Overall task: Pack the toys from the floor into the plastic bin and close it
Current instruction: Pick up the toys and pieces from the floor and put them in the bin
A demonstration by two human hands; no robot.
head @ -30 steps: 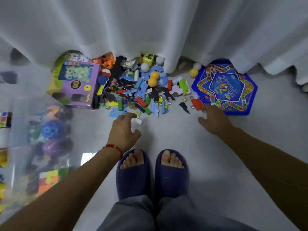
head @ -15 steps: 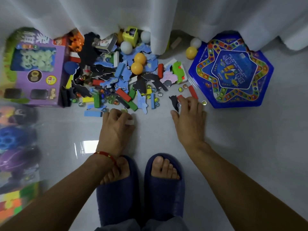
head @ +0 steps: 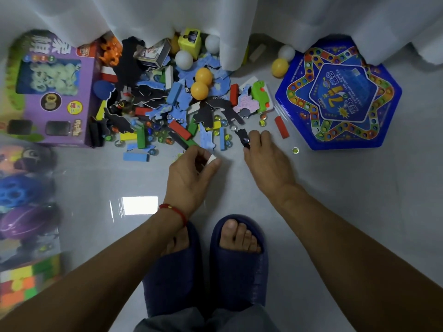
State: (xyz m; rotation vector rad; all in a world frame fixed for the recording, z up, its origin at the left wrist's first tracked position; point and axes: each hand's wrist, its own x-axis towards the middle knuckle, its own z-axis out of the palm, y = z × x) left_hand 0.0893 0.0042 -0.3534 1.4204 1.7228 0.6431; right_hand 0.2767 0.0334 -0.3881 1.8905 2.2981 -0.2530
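Head view looks straight down on a heap of small toys (head: 177, 101) spread across the upper centre of the frame, against the curtain (head: 215, 17). The left hand (head: 191, 173) pinches a small white block (head: 211, 159) between thumb and curled fingers, just below the heap's edge. The right hand (head: 266, 159), lower right of the pile, has its fingertips closed on a flat dark foam piece (head: 242, 137); whether a marble sits on that piece is hard to tell.

The plastic bin (head: 26, 200) stands at the left edge, clear-walled and open, with balls and blocks already inside.

Most of the pile should handle lightly. The foam cut-outs look soft and bendy, best gathered in flat stacks by their edges. The wooden blocks are stiff and easy to pinch. The glass marbles (head: 158, 134) are the awkward ones: smooth, round and likely to roll away on the glossy floor (head: 335, 212), so scooping them in a cupped palm seems safer than picking them singly. The ping-pong balls (head: 200, 89) weigh almost nothing.
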